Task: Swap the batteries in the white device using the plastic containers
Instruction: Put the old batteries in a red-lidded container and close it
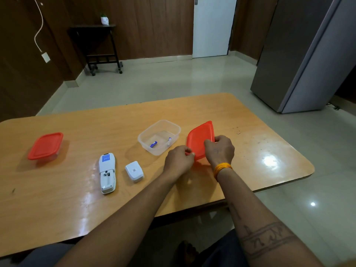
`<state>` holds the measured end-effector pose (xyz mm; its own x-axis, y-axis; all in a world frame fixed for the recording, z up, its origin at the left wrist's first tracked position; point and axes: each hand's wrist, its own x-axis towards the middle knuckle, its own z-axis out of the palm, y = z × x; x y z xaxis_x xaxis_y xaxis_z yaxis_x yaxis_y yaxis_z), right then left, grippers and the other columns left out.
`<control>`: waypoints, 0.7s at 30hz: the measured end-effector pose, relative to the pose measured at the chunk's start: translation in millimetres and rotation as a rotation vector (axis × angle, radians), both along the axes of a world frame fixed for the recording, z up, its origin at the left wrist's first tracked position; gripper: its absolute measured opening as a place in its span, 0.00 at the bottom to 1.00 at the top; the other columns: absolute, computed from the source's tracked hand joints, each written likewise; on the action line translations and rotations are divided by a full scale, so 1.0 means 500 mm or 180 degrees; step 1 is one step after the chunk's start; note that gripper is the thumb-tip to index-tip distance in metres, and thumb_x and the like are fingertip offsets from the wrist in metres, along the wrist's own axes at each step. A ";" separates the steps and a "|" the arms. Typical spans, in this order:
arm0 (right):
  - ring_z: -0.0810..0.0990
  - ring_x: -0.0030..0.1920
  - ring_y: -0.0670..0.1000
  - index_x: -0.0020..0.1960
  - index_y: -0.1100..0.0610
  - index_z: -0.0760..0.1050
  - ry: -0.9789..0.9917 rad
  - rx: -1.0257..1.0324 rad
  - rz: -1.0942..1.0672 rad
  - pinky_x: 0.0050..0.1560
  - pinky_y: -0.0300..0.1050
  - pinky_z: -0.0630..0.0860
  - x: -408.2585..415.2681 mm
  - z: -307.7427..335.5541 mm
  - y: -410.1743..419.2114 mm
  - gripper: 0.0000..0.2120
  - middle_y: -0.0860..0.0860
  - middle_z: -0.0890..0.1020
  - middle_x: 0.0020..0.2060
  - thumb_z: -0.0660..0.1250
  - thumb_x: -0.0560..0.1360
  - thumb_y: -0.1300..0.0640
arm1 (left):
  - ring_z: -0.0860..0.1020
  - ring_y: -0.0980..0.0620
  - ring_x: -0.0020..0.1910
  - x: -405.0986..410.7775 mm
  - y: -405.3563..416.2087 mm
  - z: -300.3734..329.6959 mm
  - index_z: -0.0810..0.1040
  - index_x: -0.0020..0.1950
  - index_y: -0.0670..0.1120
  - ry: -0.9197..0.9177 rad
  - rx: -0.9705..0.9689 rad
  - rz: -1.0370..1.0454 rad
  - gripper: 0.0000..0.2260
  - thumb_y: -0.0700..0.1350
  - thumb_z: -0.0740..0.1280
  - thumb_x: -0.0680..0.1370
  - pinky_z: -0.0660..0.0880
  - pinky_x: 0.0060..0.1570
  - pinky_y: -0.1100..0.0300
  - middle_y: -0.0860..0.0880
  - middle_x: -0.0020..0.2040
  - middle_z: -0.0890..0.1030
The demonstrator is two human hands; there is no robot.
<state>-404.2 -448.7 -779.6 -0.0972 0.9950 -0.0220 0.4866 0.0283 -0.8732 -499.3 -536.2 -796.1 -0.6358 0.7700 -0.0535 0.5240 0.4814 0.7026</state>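
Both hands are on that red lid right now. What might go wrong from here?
1. The red plastic lid, tilted in the left hand and right hand, might knock the open clear plastic container beside it.
2. The loose white battery cover could get swept off the wooden table.

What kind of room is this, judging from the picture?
Probably a room in a home or small office: a rounded wooden table on a polished tiled floor, dark wood-panelled walls with a white door, and a tall grey refrigerator.

blue label on white device [107,173], unreadable
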 end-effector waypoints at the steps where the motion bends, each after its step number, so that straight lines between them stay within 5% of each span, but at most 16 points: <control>1: 0.80 0.41 0.58 0.45 0.57 0.80 0.0103 0.0153 0.0016 0.40 0.47 0.74 -0.006 0.008 -0.011 0.05 0.54 0.82 0.40 0.69 0.75 0.56 | 0.82 0.43 0.55 -0.007 0.001 0.016 0.84 0.56 0.46 -0.0321 0.0139 0.0013 0.13 0.53 0.65 0.82 0.78 0.56 0.51 0.45 0.54 0.86; 5: 0.81 0.40 0.53 0.50 0.54 0.85 0.0303 0.1001 0.0357 0.40 0.45 0.77 -0.028 0.042 -0.059 0.08 0.50 0.84 0.40 0.70 0.76 0.52 | 0.85 0.44 0.52 -0.029 -0.004 0.096 0.82 0.58 0.44 -0.1607 0.0745 0.0039 0.21 0.60 0.60 0.84 0.83 0.55 0.44 0.45 0.55 0.85; 9: 0.81 0.42 0.50 0.53 0.50 0.86 0.0216 0.1370 0.0887 0.42 0.45 0.78 -0.059 0.060 -0.098 0.14 0.49 0.83 0.43 0.68 0.75 0.44 | 0.87 0.51 0.43 -0.058 -0.012 0.142 0.83 0.57 0.43 -0.2261 0.1162 0.0253 0.17 0.55 0.64 0.84 0.82 0.37 0.57 0.46 0.47 0.87; 14: 0.84 0.47 0.46 0.53 0.51 0.87 0.0588 0.0723 0.1394 0.51 0.48 0.83 -0.076 0.058 -0.110 0.12 0.46 0.87 0.46 0.73 0.75 0.46 | 0.83 0.44 0.43 -0.133 -0.044 0.138 0.83 0.52 0.38 -0.1976 0.1168 0.0482 0.08 0.40 0.66 0.80 0.82 0.39 0.55 0.40 0.46 0.84; 18: 0.82 0.49 0.50 0.54 0.52 0.85 0.0551 0.0789 0.0545 0.51 0.50 0.81 -0.091 0.044 -0.086 0.13 0.50 0.85 0.49 0.76 0.73 0.47 | 0.81 0.47 0.39 -0.196 -0.067 0.128 0.84 0.52 0.42 -0.1860 0.1162 0.0558 0.06 0.39 0.66 0.81 0.79 0.40 0.56 0.44 0.45 0.85; 21: 0.85 0.47 0.54 0.56 0.54 0.81 0.0894 -0.0294 0.0463 0.48 0.52 0.85 -0.119 0.030 -0.065 0.15 0.55 0.85 0.51 0.80 0.71 0.54 | 0.83 0.48 0.43 -0.237 -0.070 0.117 0.85 0.51 0.46 -0.1744 0.1202 0.0497 0.07 0.40 0.67 0.82 0.79 0.44 0.56 0.45 0.48 0.86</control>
<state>-463.5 -481.0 -764.5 -0.2532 0.9653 -0.0635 0.2230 -0.0057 -0.9748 -617.7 -571.2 -737.8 -0.6986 0.7007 -0.1449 -0.0110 0.1921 0.9813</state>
